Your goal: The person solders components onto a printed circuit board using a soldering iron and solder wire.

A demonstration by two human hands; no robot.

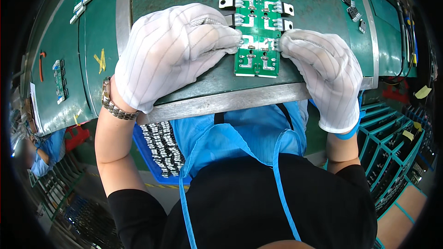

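Note:
A green circuit board (256, 31) lies lengthwise on the green bench before me, with silver solder traces. Transistors (288, 9) with metal tabs stick out from both long sides of its far half. My left hand (177, 48), in a white striped glove, is closed in a pinch at the board's left edge. Opposite it, my right hand (321, 60), gloved the same way, pinches at the right edge. Silver leads show at both fingertips, as of a transistor on each side; the fingers hide the bodies.
Loose black transistors (353, 14) lie on the bench at the right. More boards (83, 1) are at the far left, near yellow tape (99, 61). A metal strip (226, 103) edges the bench. A blue bin (146, 150) of small parts stands below at left; teal racks (392, 143) are at right.

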